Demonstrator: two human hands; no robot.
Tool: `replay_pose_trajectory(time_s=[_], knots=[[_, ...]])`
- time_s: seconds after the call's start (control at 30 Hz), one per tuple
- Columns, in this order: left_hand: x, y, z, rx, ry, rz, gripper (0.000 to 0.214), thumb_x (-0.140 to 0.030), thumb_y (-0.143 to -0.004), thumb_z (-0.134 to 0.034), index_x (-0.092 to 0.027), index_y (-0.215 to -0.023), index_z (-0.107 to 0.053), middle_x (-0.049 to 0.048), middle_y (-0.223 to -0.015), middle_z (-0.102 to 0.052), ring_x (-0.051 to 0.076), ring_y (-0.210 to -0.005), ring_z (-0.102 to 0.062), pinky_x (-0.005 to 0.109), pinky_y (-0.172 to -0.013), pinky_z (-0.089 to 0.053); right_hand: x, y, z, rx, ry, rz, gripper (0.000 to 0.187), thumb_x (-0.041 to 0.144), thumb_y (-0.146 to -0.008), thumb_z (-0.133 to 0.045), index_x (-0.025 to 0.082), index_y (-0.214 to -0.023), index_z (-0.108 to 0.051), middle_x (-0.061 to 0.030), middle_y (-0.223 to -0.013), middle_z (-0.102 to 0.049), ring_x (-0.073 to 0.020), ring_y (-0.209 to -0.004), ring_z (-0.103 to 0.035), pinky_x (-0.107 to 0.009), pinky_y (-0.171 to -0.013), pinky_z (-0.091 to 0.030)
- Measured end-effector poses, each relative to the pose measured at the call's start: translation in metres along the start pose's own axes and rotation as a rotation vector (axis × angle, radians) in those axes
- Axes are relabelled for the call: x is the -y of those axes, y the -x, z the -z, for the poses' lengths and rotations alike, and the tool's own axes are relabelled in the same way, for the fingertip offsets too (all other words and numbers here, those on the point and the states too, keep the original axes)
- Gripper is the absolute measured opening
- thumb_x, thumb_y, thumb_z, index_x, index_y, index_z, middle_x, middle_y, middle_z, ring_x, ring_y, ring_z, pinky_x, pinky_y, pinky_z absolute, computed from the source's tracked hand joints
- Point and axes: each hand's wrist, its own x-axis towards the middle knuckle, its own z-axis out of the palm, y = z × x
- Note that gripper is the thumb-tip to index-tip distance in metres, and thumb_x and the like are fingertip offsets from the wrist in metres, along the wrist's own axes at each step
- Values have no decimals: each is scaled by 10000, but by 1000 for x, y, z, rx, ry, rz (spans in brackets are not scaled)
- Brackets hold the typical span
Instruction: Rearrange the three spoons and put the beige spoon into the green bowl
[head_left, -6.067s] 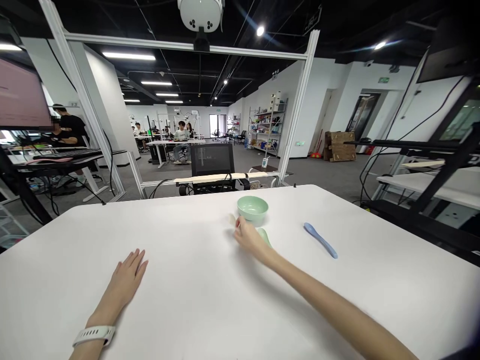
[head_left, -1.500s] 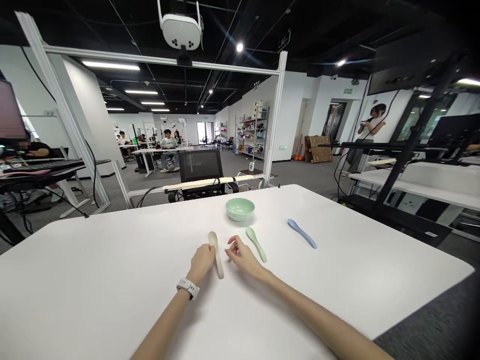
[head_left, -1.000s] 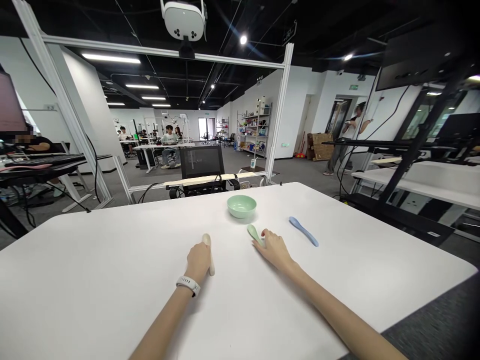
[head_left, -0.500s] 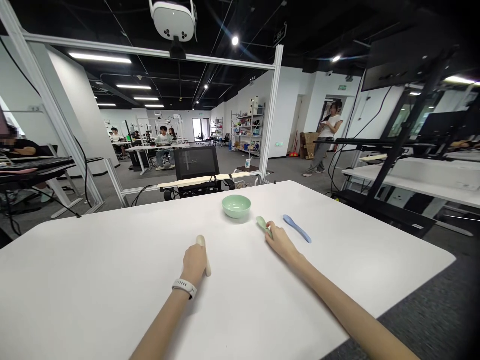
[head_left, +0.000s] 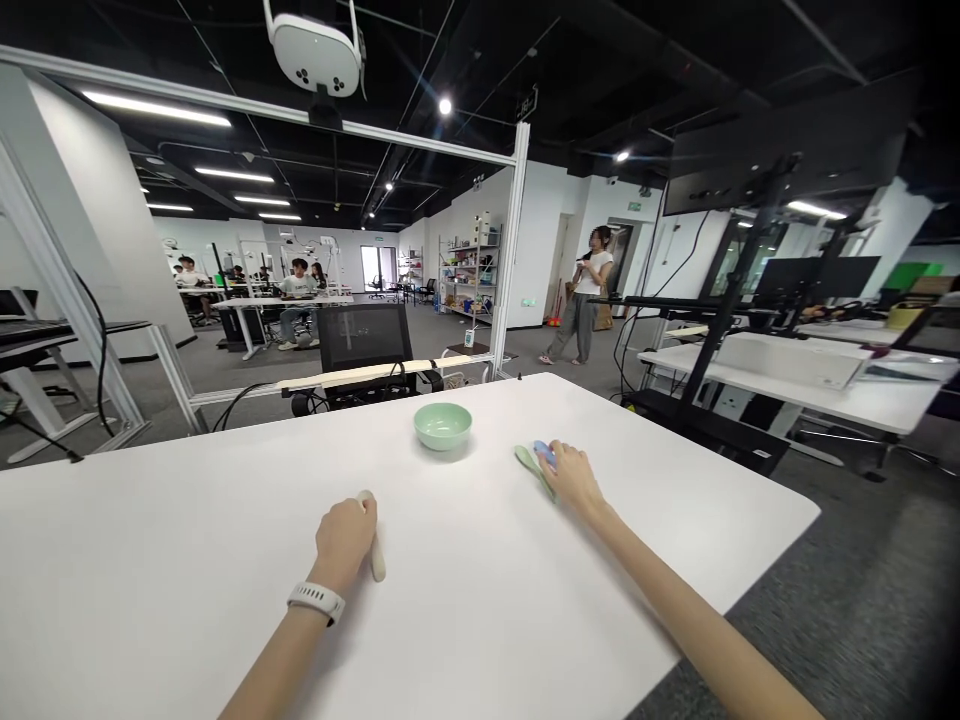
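Observation:
My left hand (head_left: 345, 540), with a white band on the wrist, is closed over the cream spoon (head_left: 377, 560). That spoon lies on the white table (head_left: 450, 620), and the hand covers its middle; some of my fingers are hidden. Farther right, my right hand (head_left: 576, 480) has its fingers bent round the blue spoon (head_left: 544, 453), whose handle is out of sight under the hand. Close along its left side lies the green spoon (head_left: 529, 463), partly covered by my fingers. A green bowl (head_left: 442, 430) stands between and beyond my hands.
A metal frame (head_left: 510, 240) and a black chair (head_left: 365, 338) stand past the table's far edge. Off to the right are a black monitor stand (head_left: 720, 340) and another white desk (head_left: 885, 385). A person (head_left: 589, 290) stands in the background; others sit farther back.
My right hand has let go of the green spoon and taken hold of the blue one. The green spoon lies farther right, beside the blue. The view has turned right.

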Motion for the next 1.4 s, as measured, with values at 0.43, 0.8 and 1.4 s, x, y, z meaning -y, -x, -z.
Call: replay_pose_trajectory(time_s=[0.43, 0.8, 1.4], knots=[[-42, 22, 10, -218, 149, -331, 352, -409, -1002, -348, -213, -903, -623, 109, -896, -701, 268, -922, -667, 396, -840, -502, -14, -7, 2, -21, -156, -93, 411, 339, -1044, -497, 89, -897, -788, -201, -949, -738, -283, -844, -693, -349, -788, -439], [-83, 40, -74, -53, 228, -659, 523, -210, -1012, -245, -177, -1482, -475, 155, -1514, -574, 240, -1423, -522, 445, -1179, -450, 126, 64, -9, 184, -243, 164, 453, 253, -1093, -396, 105, -924, -789, -166, -954, -771, -245, -869, -717, -304, -783, -444], [-107, 57, -95, 130, 89, -719, 751, -598, -993, -386, -89, -1539, -466, 224, -1644, -451, 379, -1572, -334, 633, -1266, -285, 11, 20, -13, 65, -56, -98, 335, 299, -1027, -503, 117, -1141, -761, -205, -1110, -715, -293, -987, -676, -342, -827, -472]])
